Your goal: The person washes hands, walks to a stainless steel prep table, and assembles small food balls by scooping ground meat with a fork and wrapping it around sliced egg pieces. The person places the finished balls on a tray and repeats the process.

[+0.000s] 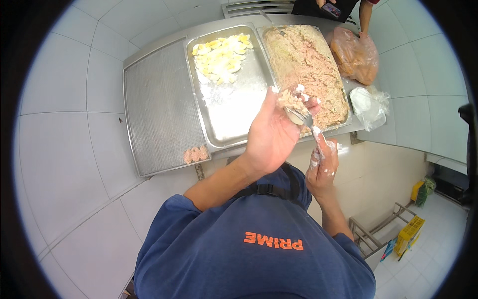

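My left hand (273,134) is cupped around a lump of pale minced mixture (291,99), held above the near edge of the trays. My right hand (322,162), smeared with white paste, grips a metal spoon (300,117) whose bowl touches the lump. Behind them a steel tray (343,122) is full of the same shredded mixture (306,62). The middle steel tray (234,107) holds sliced boiled egg (221,57) at its far end. On the flat mesh tray (159,107) at the left lies one shaped pink piece (195,154).
A steel counter carries the trays. An orange-filled plastic bag (354,55) and a clear bag with white contents (368,105) lie at the right. Another person's hands (366,15) are at the far side, one with a phone. Yellow crates (409,233) stand on the floor.
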Tool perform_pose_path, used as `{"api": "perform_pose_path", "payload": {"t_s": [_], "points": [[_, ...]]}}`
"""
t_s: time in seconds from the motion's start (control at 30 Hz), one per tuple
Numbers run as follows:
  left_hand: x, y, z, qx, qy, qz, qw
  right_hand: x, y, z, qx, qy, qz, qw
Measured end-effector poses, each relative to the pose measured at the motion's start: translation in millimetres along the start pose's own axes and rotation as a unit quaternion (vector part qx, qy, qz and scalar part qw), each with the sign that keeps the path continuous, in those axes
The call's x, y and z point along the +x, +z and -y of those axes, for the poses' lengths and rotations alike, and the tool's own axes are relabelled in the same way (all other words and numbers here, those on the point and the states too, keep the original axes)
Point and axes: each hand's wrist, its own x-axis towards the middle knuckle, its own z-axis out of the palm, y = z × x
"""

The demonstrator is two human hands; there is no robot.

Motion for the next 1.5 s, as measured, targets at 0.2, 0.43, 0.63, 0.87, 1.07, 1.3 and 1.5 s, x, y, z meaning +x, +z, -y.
{"api": "perform_pose_path", "payload": {"t_s": [0.2, 0.43, 0.63, 0.87, 1.07, 1.3, 1.5], "points": [[-4.4, 12.7, -3.4, 0.029, 0.042, -0.025, 0.998, -1.6, 3.2, 0.3, -0.013, 0.051, -0.005, 0.999], [-2.8, 11.7, -11.0, 0.052, 0.082, -0.024, 0.995, -5.2, -4.6, -3.5, -0.038, 0.017, -0.014, 0.999], [-1.7, 8.0, -8.0, 0.038, 0.051, -0.017, 0.998, -4.4, 0.3, -5.8, -0.021, 0.021, -0.011, 0.999], [3.2, 4.7, -17.8, 0.035, 0.084, -0.019, 0.996, -10.2, 1.0, -13.3, -0.017, 0.003, -0.027, 0.999], [7.9, -1.6, -19.3, 0.053, 0.048, -0.021, 0.997, -12.9, -0.6, -16.6, -0.051, 0.011, -0.002, 0.999], [11.9, -8.8, -49.4, 0.222, -0.110, 0.008, 0.969, 5.4, -30.1, -33.8, -0.041, -0.078, -0.020, 0.996], [11.8, 7.2, -53.6, 0.460, -0.152, 0.086, 0.871, 38.6, -62.4, -34.4, -0.097, -0.136, 0.104, 0.980]]}}
